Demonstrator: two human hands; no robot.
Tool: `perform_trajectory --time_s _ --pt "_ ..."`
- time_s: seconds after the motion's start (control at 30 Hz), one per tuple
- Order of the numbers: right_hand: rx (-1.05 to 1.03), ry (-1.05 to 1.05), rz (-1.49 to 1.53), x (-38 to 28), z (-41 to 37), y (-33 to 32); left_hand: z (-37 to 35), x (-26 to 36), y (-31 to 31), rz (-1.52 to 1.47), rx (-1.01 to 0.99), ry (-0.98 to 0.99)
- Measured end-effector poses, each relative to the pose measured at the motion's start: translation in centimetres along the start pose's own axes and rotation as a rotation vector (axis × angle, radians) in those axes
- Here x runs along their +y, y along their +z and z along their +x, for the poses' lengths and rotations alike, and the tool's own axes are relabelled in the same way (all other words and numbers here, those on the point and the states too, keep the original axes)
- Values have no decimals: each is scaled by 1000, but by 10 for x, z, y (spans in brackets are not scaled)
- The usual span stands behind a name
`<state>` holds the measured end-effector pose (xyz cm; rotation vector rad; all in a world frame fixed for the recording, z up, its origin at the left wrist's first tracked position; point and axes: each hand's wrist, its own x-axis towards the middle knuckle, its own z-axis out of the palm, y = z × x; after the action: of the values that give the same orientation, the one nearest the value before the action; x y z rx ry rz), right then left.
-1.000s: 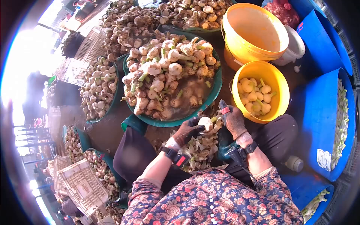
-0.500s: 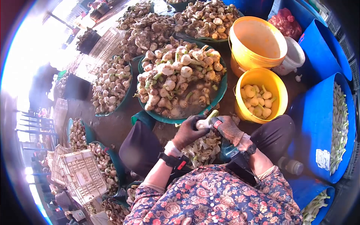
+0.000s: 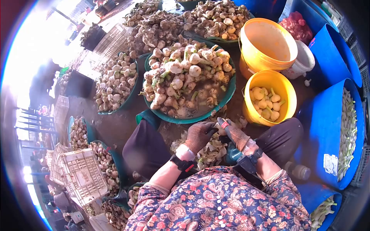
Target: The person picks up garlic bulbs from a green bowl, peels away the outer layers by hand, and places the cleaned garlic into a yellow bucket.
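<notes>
In front of my lap, my left hand (image 3: pixel 199 136), in a dark, dirty work glove, has its fingers curled around a garlic bulb (image 3: pixel 221 130). Only a pale bit of the bulb shows between the hands. My right hand (image 3: pixel 236 134), gloved too, is closed against the bulb's right side. Something red (image 3: pixel 225 124) shows at its fingers; whether it grips a tool is hidden. Below the hands lies a heap of pale garlic peelings (image 3: pixel 212 153). Just beyond them stands a green tub (image 3: pixel 185 121) piled with unpeeled garlic bulbs (image 3: pixel 185 73), with murky water at its near side.
Right of the tub, a yellow bucket (image 3: pixel 291 94) holds peeled bulbs, behind it another yellow bucket (image 3: pixel 266 42). Blue containers (image 3: pixel 320 134) line the right side, one with garlic stems (image 3: pixel 347 134). At left are more garlic tubs (image 3: pixel 133 90) and pale crates (image 3: pixel 83 173).
The garlic bulb, with its green stem plainly visible before, is now mostly hidden between my hands. My left hand has turned and shifted slightly right and down. The view has moved a little.
</notes>
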<state>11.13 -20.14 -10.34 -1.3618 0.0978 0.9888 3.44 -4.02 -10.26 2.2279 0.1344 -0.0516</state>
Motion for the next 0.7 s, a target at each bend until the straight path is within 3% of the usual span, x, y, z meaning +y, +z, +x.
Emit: perform_trajectory --time_s 0.03,0.07,0.17,0.2,0.3,0.33,0.37,0.43,0.47,0.57,0.63,0.7 --pt "53 -69 -117 6 2 0 0 -3 3 -130 -106 -101" --pt "11 -204 -278 17 11 -6 1 -6 5 -356 -69 -255" --pt "-385 -255 171 -17 -13 -7 0 4 -17 -1308 -88 -518" --pt "-458 -303 55 -20 -13 -10 -6 -12 -9 -907 -75 -212" --pt "-279 -517 -289 -17 -15 -3 -11 -26 -1 -310 116 123" --pt "2 -899 -708 -12 -13 4 -10 -26 2 -612 79 -41" --pt "26 -995 -862 -10 -13 5 -8 -26 5 -917 95 -215" --pt "90 -1184 -1177 -17 -17 7 -7 -1 -14 -973 30 -281" --pt "129 -1208 -1114 -21 -20 9 -5 6 -23 -986 -41 -343" --pt "139 -613 -138 -9 -13 13 -10 5 -26 -1028 5 -467" --pt "159 -322 288 -3 6 -9 -24 1 -20 -575 -24 52" --pt "272 -249 369 -7 8 -17 -42 4 -22 -470 -400 94"
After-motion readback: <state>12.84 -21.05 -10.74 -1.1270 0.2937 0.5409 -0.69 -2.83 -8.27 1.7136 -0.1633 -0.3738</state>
